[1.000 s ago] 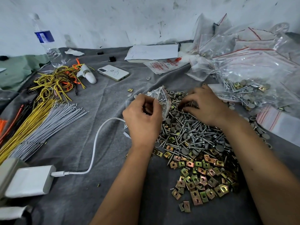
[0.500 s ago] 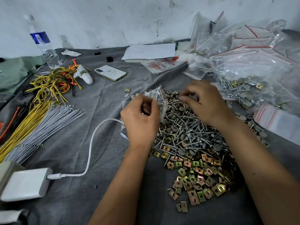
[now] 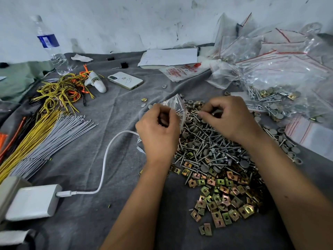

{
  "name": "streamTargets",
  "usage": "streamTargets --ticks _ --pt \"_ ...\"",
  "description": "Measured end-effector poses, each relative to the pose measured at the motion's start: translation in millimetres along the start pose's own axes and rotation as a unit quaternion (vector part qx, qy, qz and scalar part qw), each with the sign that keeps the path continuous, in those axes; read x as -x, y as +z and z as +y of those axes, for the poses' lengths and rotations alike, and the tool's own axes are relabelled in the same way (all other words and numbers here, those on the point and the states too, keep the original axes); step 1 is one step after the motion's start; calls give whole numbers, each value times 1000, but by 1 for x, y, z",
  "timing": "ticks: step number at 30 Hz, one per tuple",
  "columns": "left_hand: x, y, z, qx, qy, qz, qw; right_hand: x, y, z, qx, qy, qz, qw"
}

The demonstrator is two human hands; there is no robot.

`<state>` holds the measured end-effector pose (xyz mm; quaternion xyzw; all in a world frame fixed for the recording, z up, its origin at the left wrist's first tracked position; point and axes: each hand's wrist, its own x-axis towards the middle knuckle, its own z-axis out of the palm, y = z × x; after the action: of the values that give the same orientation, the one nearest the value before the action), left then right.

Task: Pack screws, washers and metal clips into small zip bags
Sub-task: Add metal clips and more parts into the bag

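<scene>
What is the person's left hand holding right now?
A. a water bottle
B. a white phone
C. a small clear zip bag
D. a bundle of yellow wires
C: the left hand grips a small clear zip bag at the edge of the pile of screws, while the phone, water bottle and yellow wires lie untouched further left on the grey cloth.
</scene>
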<state>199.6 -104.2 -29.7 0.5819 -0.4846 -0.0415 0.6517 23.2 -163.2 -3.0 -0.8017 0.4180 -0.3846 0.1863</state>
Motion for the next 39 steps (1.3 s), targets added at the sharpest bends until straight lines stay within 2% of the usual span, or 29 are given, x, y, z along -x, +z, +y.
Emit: streamTargets --ticks 2,4,6,8,15,22,27,32,34,39 --pt "0 -1 2 8 -7 15 1000 0 -2 1 44 3 -17 999" --pt "0 -2 4 18 -15 33 999 0 -1 -3 70 -38 -52 995" --pt "0 -3 5 23 -18 50 998 -1 4 -11 70 -94 -116 986" --pt "0 -2 5 26 -17 56 998 -1 13 -17 90 -114 -187 972" --pt "1 -3 5 28 -10 50 998 -6 12 -20 216 -19 -259 941" --pt "1 -4 4 21 -8 55 998 -10 19 -26 272 -24 -272 923" --pt "0 -2 3 27 -8 53 998 -2 18 -15 277 -38 -206 938" --pt "1 -2 4 29 -11 51 998 -2 4 -9 116 -15 -85 990" --pt "1 -3 4 31 -14 52 998 -2 1 -8 99 -9 -86 991" --pt "0 -2 3 27 -11 54 998 -4 12 -18 184 -57 -147 970"
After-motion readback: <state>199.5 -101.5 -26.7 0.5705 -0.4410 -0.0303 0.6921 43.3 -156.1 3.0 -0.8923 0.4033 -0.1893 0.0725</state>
